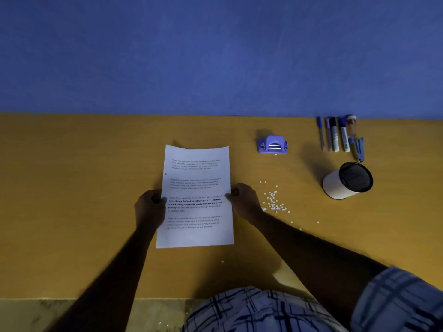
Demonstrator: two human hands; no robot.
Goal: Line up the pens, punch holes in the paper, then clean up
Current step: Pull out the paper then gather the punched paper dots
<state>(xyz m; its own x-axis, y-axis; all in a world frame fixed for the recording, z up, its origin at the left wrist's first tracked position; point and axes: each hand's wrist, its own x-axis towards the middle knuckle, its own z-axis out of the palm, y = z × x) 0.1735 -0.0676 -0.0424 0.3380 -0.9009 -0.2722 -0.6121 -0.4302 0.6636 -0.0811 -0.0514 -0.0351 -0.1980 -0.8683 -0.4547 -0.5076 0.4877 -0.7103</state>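
A printed sheet of white paper [195,197] is held over the middle of the yellow table [72,188]. My left hand [149,207] pinches its left edge and my right hand [243,200] pinches its right edge. One small punched hole shows near the sheet's left margin. The purple hole punch [272,144] sits behind and to the right of the paper. Several pens and markers [334,135] lie side by side at the back right, with a blue stapler [358,148] beside them. White paper dots [273,202] are scattered just right of my right hand.
A white pen holder with a black mesh inside [347,180] lies tipped on its side at the right. A blue wall [215,56] runs along the table's far edge. A few stray dots lie near the front edge and on the floor.
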